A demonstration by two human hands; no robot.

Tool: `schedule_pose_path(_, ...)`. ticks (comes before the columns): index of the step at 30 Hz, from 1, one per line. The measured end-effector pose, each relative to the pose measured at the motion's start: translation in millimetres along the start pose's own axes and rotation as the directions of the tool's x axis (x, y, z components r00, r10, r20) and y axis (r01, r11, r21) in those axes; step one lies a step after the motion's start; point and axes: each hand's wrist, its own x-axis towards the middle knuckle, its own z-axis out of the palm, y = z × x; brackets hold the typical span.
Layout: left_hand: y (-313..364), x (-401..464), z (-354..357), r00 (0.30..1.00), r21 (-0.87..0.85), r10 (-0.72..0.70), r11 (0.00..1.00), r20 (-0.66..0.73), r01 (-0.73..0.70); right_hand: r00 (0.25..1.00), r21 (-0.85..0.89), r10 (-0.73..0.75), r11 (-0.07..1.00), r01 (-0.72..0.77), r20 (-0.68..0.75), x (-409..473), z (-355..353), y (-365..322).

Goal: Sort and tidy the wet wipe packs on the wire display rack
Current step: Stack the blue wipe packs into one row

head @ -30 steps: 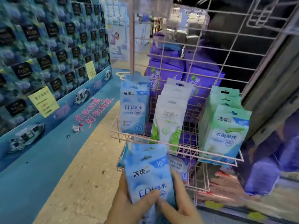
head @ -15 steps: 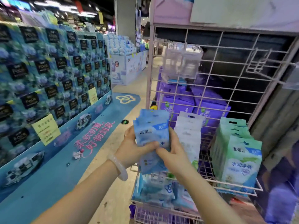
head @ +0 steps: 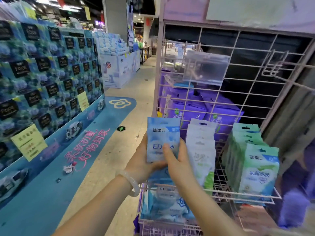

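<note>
Both my hands hold a stack of blue wet wipe packs (head: 162,133) upright at the left end of the pink wire display rack (head: 238,92). My left hand (head: 141,160) grips the stack's lower left edge. My right hand (head: 177,160) holds the front, thumb across the printed face. A row of white-and-green packs (head: 201,150) stands just right of it, and a row of green packs (head: 255,167) fills the right end of the same shelf. More blue packs (head: 163,206) lie loose in the lower basket under my arms.
Purple tissue bundles (head: 204,106) sit behind the wire grid. A clear plastic price holder (head: 204,67) hangs on the grid above the packs. A tall blue tissue display (head: 47,79) lines the left side of the aisle, with the floor between.
My hands have lifted the blue packs from low in front of the lower basket up to the left end of the upper shelf. My view rose with them.
</note>
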Motion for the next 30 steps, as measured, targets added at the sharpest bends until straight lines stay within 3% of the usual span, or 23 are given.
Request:
schedule_pose_path(4,-13,-19,-11,0.98,0.202,-0.178,0.967,0.09,0.157,0.99,-0.024,0.142,0.99,-0.142,0.024,-13,-9,9)
schedule_pose_path(9,-6,12,-22,0.951,0.079,-0.305,0.948,-0.058,0.309,0.964,-0.009,0.265,0.964,-0.265,0.006,21,-6,-4)
schedule_pose_path(13,-6,25,-11,0.97,0.024,-0.239,0.971,0.038,0.238,0.956,0.072,0.293,0.953,-0.293,0.017,37,0,-5)
schedule_pose_path(19,-11,26,-16,0.995,0.049,-0.09,0.995,0.046,0.088,0.996,0.116,0.091,0.989,-0.093,0.026,30,-2,-1)
schedule_pose_path(22,-9,26,-17,0.988,0.132,-0.098,0.988,0.115,0.083,0.996,0.073,0.082,0.994,-0.084,0.031,28,-2,-7)
schedule_pose_path(25,-14,14,-23,0.963,0.21,-0.184,0.967,0.197,0.142,0.985,-0.001,0.168,0.986,-0.168,-0.032,26,-3,-2)
schedule_pose_path(30,-18,6,-20,0.971,0.301,-0.199,0.941,0.134,0.152,0.978,-0.125,0.205,0.97,-0.207,-0.029,17,-2,4)
